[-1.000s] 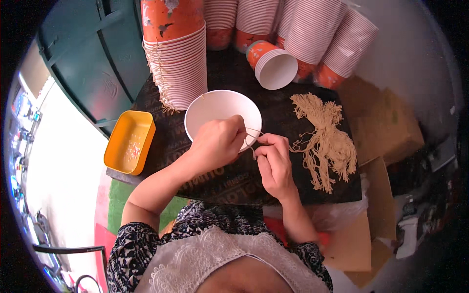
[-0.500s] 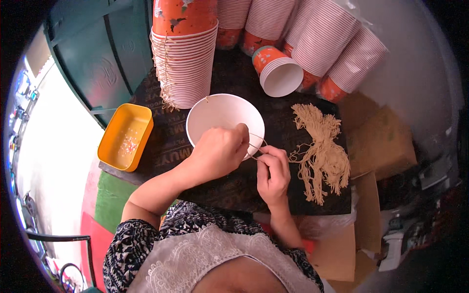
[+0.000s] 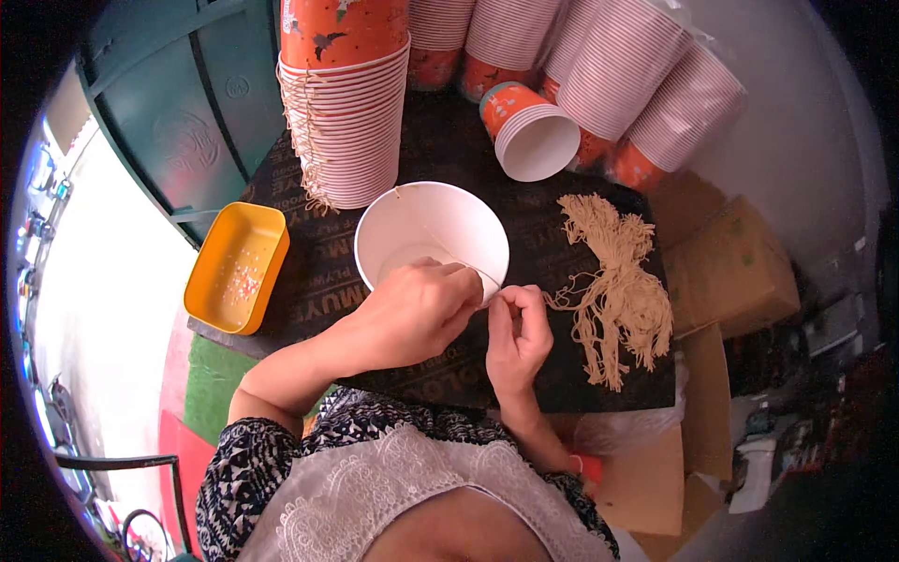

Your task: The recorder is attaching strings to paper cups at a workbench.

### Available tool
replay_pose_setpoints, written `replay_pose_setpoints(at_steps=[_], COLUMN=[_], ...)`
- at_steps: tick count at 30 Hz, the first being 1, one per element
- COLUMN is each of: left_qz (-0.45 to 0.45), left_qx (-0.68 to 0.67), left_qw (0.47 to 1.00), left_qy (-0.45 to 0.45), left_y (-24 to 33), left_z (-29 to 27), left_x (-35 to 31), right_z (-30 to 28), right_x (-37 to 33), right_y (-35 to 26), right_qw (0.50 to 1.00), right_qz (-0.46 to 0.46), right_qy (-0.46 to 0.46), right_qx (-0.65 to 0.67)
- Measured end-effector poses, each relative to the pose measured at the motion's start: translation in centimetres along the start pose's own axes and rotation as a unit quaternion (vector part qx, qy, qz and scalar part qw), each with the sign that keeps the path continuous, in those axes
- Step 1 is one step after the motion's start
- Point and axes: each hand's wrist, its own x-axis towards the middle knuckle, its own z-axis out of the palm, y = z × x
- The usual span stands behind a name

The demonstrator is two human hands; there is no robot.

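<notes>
A white paper bucket [image 3: 426,220] stands on the dark table with its mouth facing up. One thin beige string [image 3: 479,271] runs from inside it over the near right rim. At that rim my left hand [image 3: 426,314] is closed on the string, its fingers partly hidden behind the knuckles. Just to the right, my right hand [image 3: 518,332] pinches the string between thumb and fingers, close against the bucket's outside. A bundle of beige strings [image 3: 623,290] lies on the table right of my hands.
Left stands a yellow tray [image 3: 234,272] with small beads. Behind the bucket rises a tall stack of orange-and-white buckets [image 3: 351,131] with strings hanging along its side. A short stack of buckets [image 3: 536,140] lies tipped, before wrapped stacks [image 3: 618,70]. Cardboard [image 3: 730,272] sits at right.
The string loop between my hands has drawn down close to the bucket rim. My left hand has lowered, and my right hand has shifted slightly left against the rim.
</notes>
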Motion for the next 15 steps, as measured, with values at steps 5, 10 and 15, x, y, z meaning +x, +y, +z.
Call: replay_pose_setpoints(at_steps=[5,10,15], left_qz=[-0.004,0.017,0.018], left_qx=[-0.022,-0.031,-0.042], left_qw=[1.000,0.999,0.998], left_qy=[-0.003,0.016,0.032], left_y=[0.0,0.0,-0.2], left_z=[0.0,0.1,0.2], left_x=[0.0,0.1,0.3], right_z=[0.3,0.2,-0.5], right_x=[-0.1,0.3,1.0], right_y=[0.0,-0.3,-0.9], right_qw=[1.000,0.996,0.992], right_qz=[0.001,-0.063,-0.095], right_qy=[0.013,0.003,-0.037], right_qx=[-0.004,-0.057,-0.069])
